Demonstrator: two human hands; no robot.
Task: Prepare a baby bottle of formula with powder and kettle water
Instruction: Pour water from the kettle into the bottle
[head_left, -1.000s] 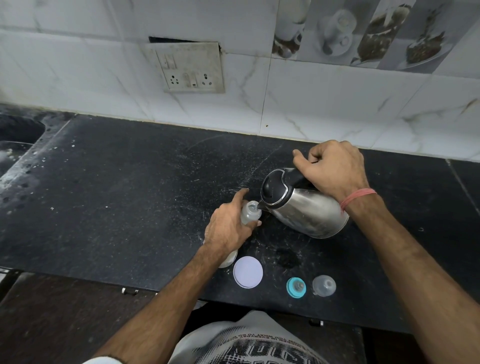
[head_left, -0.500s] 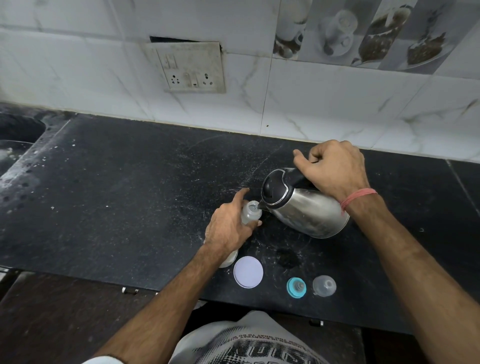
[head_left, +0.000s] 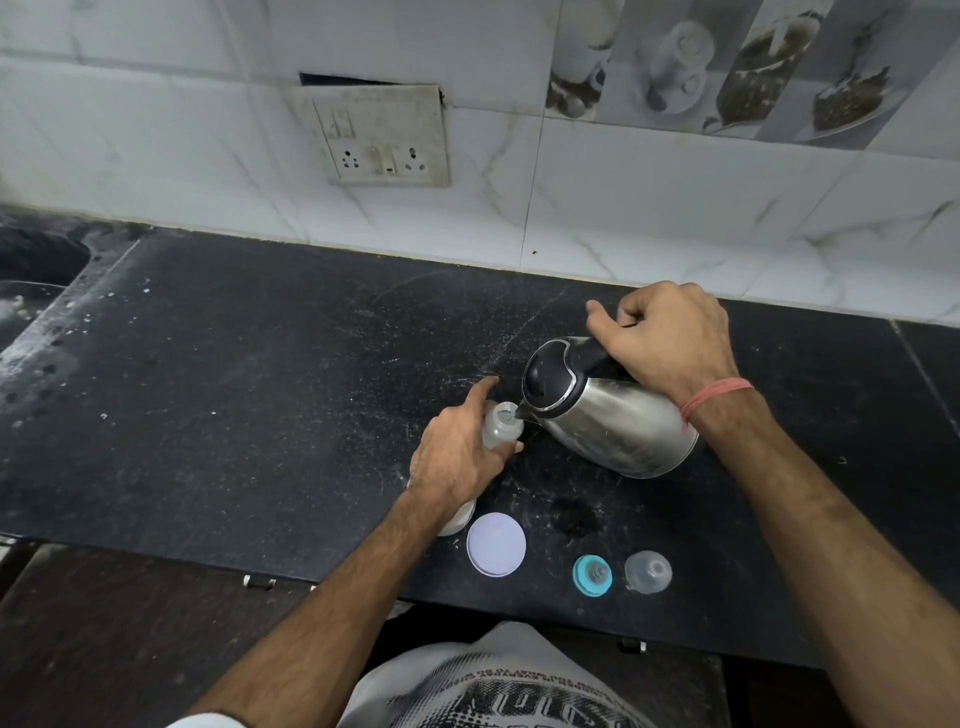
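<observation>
— Where is the baby bottle (head_left: 501, 427) sitting right now?

— It is standing on the black countertop (head_left: 234, 374), a little toward the front edge and right of centre, with its open mouth facing up. The left hand (head_left: 457, 457) is wrapping around its body, fingers curled on it and the index finger reaching along its far side.

— And the kettle (head_left: 605, 415)?

— It is tilting toward the bottle, its spout resting right at the bottle's mouth. The right hand (head_left: 667, 338) is clenching the black handle, with the thumb pointing along the top toward the lid. A red thread is circling that wrist.

— Is water running?

— I cannot tell for sure; something pale is showing inside the bottle's neck.

— What is lying around them?

— Just beside the left wrist, a white container (head_left: 460, 522) is peeking out, mostly hidden. Next to it a round white lid (head_left: 496, 544) is lying flat. Further right, a teal ring with a teat (head_left: 592, 574) and a clear cap (head_left: 648, 571) are sitting side by side near the front edge. A switch plate (head_left: 382, 136) is hanging on the tiled wall behind.
</observation>
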